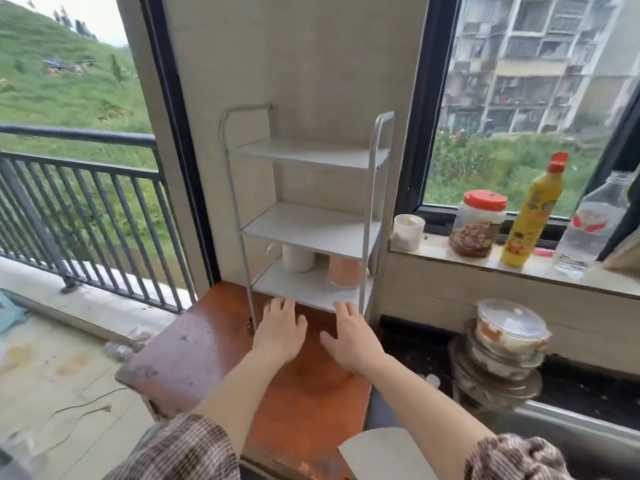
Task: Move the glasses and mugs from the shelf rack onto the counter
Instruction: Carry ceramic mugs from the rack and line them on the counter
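So the left hand (280, 329) and right hand (353, 344) are spread and empty at the front edge of the shelf rack (308, 230) bottom shelf, probably lining up a grab. The white mug (298, 259) and pink cup (346, 271) sit on that shelf, untouched.

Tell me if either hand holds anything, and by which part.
Nothing is held: left hand and right hand are open, fingers at the edge of the bottom shelf, short of the white mug and pink cup.

Light: bright, soft daylight is admitted through the windows (512, 109).
Shadows: faint.
Edges: lines are bowed by wide-angle distortion.
Focus: slightly blurred throughout.
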`<state>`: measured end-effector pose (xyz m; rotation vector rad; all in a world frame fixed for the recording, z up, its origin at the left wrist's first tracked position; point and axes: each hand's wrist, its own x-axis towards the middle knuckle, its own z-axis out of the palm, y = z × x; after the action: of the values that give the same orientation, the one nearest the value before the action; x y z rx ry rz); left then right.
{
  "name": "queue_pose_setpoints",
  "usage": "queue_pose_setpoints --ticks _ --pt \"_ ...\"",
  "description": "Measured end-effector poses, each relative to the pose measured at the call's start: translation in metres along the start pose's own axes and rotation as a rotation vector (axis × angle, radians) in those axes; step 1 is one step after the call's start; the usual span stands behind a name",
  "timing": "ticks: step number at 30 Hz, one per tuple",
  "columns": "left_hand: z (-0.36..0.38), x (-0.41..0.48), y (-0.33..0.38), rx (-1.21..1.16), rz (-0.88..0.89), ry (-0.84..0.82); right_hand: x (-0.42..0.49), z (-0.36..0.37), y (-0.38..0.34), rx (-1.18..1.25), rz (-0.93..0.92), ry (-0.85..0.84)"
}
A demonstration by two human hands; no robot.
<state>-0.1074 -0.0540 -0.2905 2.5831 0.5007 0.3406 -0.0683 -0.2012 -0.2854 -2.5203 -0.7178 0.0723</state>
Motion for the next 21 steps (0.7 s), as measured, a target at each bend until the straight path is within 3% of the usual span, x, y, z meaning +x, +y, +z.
queue_pose_setpoints --ticks 12,21 --pt "0.025 0.132 -0.066 -0.273 0.120 -0.024 0.104 0.054 -0.013 0.158 0.429 0.308" --pt "0.028 0.197 -0.068 -0.427 -0.036 -0.054 0.149 0.052 0.010 0.266 0.643 0.479"
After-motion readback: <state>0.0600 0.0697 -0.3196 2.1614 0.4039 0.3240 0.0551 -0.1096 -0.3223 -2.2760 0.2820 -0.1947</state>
